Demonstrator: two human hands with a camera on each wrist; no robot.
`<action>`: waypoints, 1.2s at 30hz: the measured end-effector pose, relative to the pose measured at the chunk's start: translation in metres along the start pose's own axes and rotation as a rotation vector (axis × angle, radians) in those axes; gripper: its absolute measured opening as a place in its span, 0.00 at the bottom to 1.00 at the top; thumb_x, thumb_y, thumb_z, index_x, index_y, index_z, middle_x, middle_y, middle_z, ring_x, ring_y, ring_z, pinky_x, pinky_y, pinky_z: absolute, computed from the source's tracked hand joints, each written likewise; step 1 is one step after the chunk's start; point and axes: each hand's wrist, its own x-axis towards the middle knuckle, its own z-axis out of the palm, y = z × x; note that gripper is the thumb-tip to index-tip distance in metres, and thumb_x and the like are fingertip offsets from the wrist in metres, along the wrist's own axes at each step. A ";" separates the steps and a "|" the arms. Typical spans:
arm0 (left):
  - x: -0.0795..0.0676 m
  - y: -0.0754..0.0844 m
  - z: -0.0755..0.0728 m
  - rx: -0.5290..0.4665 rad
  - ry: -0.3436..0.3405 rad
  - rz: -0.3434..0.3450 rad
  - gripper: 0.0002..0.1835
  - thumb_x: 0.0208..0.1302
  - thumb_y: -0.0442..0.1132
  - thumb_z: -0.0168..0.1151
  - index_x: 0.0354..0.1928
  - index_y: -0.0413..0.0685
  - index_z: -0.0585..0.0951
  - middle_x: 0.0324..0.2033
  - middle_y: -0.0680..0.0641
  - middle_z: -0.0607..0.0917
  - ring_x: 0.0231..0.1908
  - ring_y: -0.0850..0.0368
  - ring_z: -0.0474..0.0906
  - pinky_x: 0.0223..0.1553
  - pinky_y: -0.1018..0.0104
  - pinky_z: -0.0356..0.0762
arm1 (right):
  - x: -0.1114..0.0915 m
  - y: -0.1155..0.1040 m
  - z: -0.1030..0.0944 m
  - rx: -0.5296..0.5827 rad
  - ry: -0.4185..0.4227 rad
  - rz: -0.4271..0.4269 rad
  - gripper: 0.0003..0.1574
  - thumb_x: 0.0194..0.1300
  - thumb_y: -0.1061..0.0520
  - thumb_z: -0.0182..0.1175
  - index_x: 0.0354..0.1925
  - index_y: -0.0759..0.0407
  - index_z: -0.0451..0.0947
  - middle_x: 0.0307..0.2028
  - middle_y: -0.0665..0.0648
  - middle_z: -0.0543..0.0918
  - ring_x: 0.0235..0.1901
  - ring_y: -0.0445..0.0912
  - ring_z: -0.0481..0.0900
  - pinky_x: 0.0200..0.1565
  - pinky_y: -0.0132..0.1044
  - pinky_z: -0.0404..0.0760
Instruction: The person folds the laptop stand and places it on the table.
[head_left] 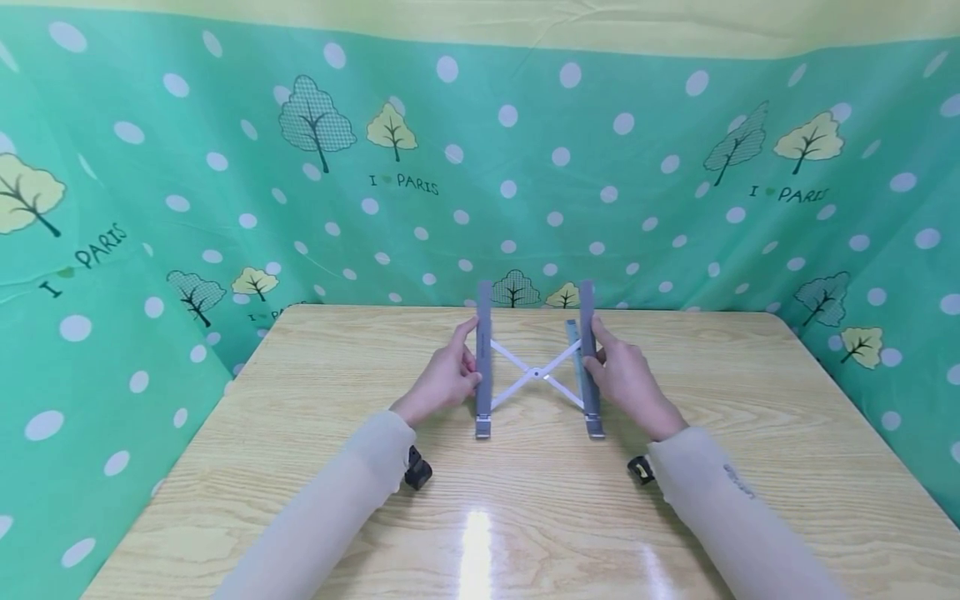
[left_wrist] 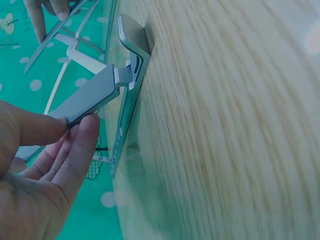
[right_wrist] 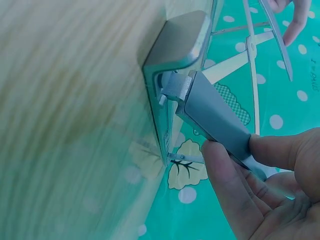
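At the frame's centre, a folding metal stand (head_left: 536, 373) rests on a wooden table (head_left: 750, 375). Left hand (head_left: 445, 377) and right hand (head_left: 628, 380) each pinch an upper rail (head_left: 484, 358). It looks light, stiff, slightly slippery; mid-rail, clear of hinges (left_wrist: 123, 76), seems the best hold.

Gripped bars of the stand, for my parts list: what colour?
The gripped bars are grey, clearest in the head view.

Site presents as a screened-off tabletop work area. A light wood-grain table (head_left: 750, 392) stands enclosed on the far side and both flanks by green cloth (head_left: 645, 167) printed with pale dots (head_left: 570, 75), trees (head_left: 317, 121) and the word PARIS (head_left: 417, 185). The cloth conceals the surroundings; room type cannot be determined.
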 end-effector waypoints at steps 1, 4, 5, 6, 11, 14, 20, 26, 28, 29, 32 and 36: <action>-0.001 -0.001 -0.001 0.003 0.000 0.000 0.54 0.55 0.20 0.61 0.75 0.66 0.46 0.33 0.45 0.76 0.31 0.53 0.77 0.28 0.68 0.82 | 0.000 -0.001 0.001 0.008 -0.001 -0.002 0.46 0.69 0.62 0.54 0.75 0.52 0.41 0.34 0.63 0.81 0.24 0.48 0.79 0.24 0.36 0.80; -0.003 -0.002 -0.005 0.009 0.003 -0.002 0.54 0.56 0.20 0.61 0.75 0.66 0.46 0.33 0.45 0.76 0.30 0.53 0.77 0.28 0.67 0.82 | 0.001 -0.004 0.003 0.024 0.001 -0.013 0.46 0.68 0.63 0.55 0.75 0.53 0.42 0.35 0.65 0.81 0.25 0.49 0.80 0.25 0.36 0.81; -0.003 -0.003 -0.006 0.013 0.005 -0.002 0.53 0.56 0.21 0.61 0.75 0.66 0.46 0.33 0.45 0.76 0.30 0.53 0.77 0.28 0.67 0.82 | 0.001 -0.004 0.004 0.029 0.000 -0.016 0.46 0.68 0.63 0.54 0.75 0.53 0.42 0.36 0.65 0.81 0.26 0.49 0.80 0.25 0.36 0.81; -0.004 -0.004 -0.007 0.014 0.005 -0.002 0.53 0.56 0.21 0.61 0.75 0.66 0.46 0.33 0.45 0.76 0.30 0.53 0.78 0.28 0.67 0.82 | 0.001 -0.005 0.004 0.031 0.001 -0.016 0.46 0.68 0.63 0.55 0.75 0.53 0.42 0.36 0.66 0.82 0.26 0.48 0.80 0.25 0.35 0.81; -0.007 -0.006 -0.012 0.015 0.007 0.001 0.53 0.56 0.21 0.61 0.75 0.66 0.46 0.33 0.45 0.76 0.29 0.53 0.78 0.28 0.66 0.82 | 0.001 -0.009 0.008 0.046 -0.013 -0.012 0.46 0.69 0.63 0.54 0.75 0.51 0.41 0.37 0.66 0.81 0.26 0.48 0.80 0.25 0.35 0.81; -0.008 -0.008 -0.014 0.015 0.006 -0.005 0.53 0.55 0.20 0.61 0.75 0.66 0.46 0.33 0.45 0.76 0.30 0.53 0.77 0.29 0.66 0.82 | 0.001 -0.012 0.011 0.056 -0.017 -0.018 0.47 0.69 0.63 0.54 0.75 0.51 0.41 0.36 0.65 0.81 0.26 0.49 0.80 0.25 0.34 0.81; -0.012 -0.011 -0.019 0.007 0.017 -0.013 0.53 0.55 0.20 0.61 0.75 0.64 0.47 0.33 0.44 0.76 0.30 0.53 0.77 0.29 0.65 0.83 | 0.001 -0.017 0.016 0.039 -0.013 -0.016 0.46 0.68 0.62 0.55 0.76 0.52 0.42 0.35 0.64 0.81 0.25 0.49 0.80 0.24 0.35 0.80; -0.015 -0.014 -0.024 0.013 0.020 -0.009 0.52 0.55 0.19 0.60 0.75 0.63 0.47 0.33 0.43 0.76 0.29 0.53 0.77 0.28 0.64 0.83 | 0.002 -0.023 0.020 0.023 -0.017 0.001 0.46 0.69 0.61 0.55 0.75 0.52 0.43 0.34 0.62 0.81 0.23 0.46 0.77 0.23 0.36 0.79; -0.016 -0.015 -0.026 0.026 0.022 0.000 0.52 0.56 0.19 0.60 0.75 0.62 0.48 0.33 0.43 0.76 0.28 0.53 0.77 0.27 0.66 0.82 | 0.003 -0.024 0.020 0.023 -0.020 0.004 0.46 0.69 0.61 0.55 0.75 0.51 0.42 0.33 0.61 0.80 0.23 0.46 0.77 0.23 0.36 0.79; -0.016 -0.015 -0.026 0.030 0.022 0.002 0.52 0.56 0.20 0.60 0.75 0.62 0.48 0.33 0.43 0.76 0.28 0.53 0.77 0.27 0.66 0.82 | 0.003 -0.024 0.020 0.021 -0.020 0.003 0.46 0.68 0.61 0.55 0.75 0.50 0.42 0.33 0.61 0.80 0.23 0.46 0.76 0.23 0.36 0.78; -0.017 -0.014 -0.027 0.033 0.019 0.013 0.51 0.56 0.20 0.60 0.75 0.61 0.48 0.32 0.42 0.76 0.28 0.53 0.77 0.27 0.67 0.82 | 0.003 -0.025 0.021 0.017 -0.017 -0.001 0.47 0.68 0.61 0.56 0.75 0.51 0.43 0.32 0.61 0.80 0.22 0.46 0.76 0.23 0.36 0.78; -0.018 -0.014 -0.028 0.039 0.016 0.020 0.51 0.56 0.20 0.60 0.75 0.61 0.47 0.32 0.43 0.76 0.28 0.54 0.78 0.27 0.67 0.82 | 0.002 -0.025 0.020 0.019 -0.012 -0.012 0.47 0.68 0.61 0.56 0.75 0.52 0.43 0.32 0.60 0.80 0.22 0.46 0.77 0.23 0.36 0.78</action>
